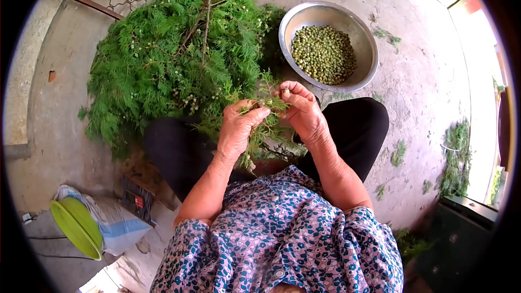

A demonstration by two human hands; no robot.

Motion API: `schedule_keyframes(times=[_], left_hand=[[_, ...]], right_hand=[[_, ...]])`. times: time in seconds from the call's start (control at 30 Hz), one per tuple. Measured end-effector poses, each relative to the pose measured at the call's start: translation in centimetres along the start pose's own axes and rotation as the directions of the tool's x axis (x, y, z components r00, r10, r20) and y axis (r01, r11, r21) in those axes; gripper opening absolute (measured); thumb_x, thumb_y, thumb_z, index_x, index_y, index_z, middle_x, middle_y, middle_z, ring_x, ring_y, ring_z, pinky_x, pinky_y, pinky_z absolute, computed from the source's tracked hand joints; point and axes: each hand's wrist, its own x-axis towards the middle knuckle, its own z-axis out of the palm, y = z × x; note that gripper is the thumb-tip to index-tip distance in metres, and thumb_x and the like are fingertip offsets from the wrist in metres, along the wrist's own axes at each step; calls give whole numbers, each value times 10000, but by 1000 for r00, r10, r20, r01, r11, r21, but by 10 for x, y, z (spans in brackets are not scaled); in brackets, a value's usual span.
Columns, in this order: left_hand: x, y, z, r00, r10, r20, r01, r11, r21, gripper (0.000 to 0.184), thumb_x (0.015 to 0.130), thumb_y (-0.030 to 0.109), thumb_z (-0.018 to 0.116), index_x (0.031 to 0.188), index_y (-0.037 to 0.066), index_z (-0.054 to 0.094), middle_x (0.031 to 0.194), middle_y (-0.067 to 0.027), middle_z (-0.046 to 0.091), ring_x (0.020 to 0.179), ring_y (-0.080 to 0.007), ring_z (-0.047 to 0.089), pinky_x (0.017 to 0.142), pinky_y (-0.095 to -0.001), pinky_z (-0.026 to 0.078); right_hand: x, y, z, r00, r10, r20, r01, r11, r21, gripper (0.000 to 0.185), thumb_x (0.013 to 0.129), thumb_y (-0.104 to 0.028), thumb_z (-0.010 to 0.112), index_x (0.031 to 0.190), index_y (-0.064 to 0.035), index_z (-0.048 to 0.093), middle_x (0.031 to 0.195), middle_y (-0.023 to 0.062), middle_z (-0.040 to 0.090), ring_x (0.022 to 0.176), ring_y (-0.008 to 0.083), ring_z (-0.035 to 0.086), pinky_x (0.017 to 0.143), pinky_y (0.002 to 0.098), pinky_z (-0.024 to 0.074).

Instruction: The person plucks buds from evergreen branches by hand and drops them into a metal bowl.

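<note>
My left hand [237,129] is closed around a leafy green cypress sprig [267,125] that carries small pale green cones. Just to its right, my right hand [305,111] has thumb and fingers pinched together beside the sprig's upper end. A small pale spot shows at those fingertips, but I cannot make out whether it is a cone or a nail. Beyond both hands lies a large heap of cut cypress branches [146,59] dotted with cones. A metal bowl [369,40] on the floor at upper right holds many round green cones [324,54].
A bare brown stick [206,19] lies on the heap. Loose green sprigs [399,153] are scattered on the concrete floor to the right, with a bigger clump [457,157] by the doorway. At lower left, a lime-green basin [76,228] leans on a white sack [122,228].
</note>
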Motion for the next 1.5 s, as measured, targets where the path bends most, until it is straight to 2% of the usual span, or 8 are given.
schedule_keyframes(times=[0.23,0.3,0.57,0.77,0.9,1.03,1.17,1.5], left_hand=[[-2,1,-7,998,-15,66,11,997,70,52,737,42,653,781,16,654,661,33,581,571,-22,484,512,-171,365],[-2,0,-6,998,-13,55,9,997,75,48,742,37,649,786,19,656,656,36,571,562,-20,465,507,-165,349],[-5,3,0,998,-18,56,14,998,57,196,662,68,695,585,85,516,561,61,444,468,-41,370,417,-196,259],[-8,6,2,989,-97,115,78,985,156,117,673,40,675,633,56,567,571,52,473,457,-31,360,411,-190,238],[-4,3,-1,995,-63,78,50,986,156,162,680,40,665,598,67,528,543,58,440,447,-36,353,411,-192,245],[-2,1,-6,991,-45,127,17,977,212,42,695,3,644,675,29,619,613,72,514,553,-25,430,512,-184,329],[-1,-8,-6,994,-10,108,-18,966,258,62,729,2,590,671,17,602,609,85,497,554,-14,401,503,-189,312],[-9,5,3,991,-5,134,-50,915,400,51,712,7,617,662,6,604,586,72,490,531,-23,387,494,-200,306]], right_hand=[[-2,-2,0,981,68,181,18,900,-436,222,791,-156,659,979,-40,634,801,-45,607,681,25,478,589,171,394],[1,5,-4,975,-18,220,116,891,-440,204,794,-167,661,954,-42,639,705,-52,578,542,21,427,467,166,345],[-6,17,-2,976,108,188,-106,994,-19,193,816,-242,637,810,-59,576,692,-24,541,553,69,463,437,198,319],[-7,16,-1,979,161,122,-165,986,23,156,826,-217,624,783,-71,587,718,-25,567,610,82,503,531,214,399],[-11,-2,4,993,81,90,-68,987,-143,61,828,-125,590,855,-72,604,755,-29,579,652,68,500,596,198,397],[-6,1,-3,947,-9,322,155,890,-430,247,834,-202,616,993,-14,599,856,2,601,795,89,532,731,244,436],[-10,-4,3,922,-174,346,387,476,-790,225,765,-151,672,934,-14,616,802,83,600,765,154,563,701,284,451],[-11,2,0,974,222,53,-183,897,-402,169,859,-213,577,842,-45,573,650,-31,498,581,69,433,491,235,350]])
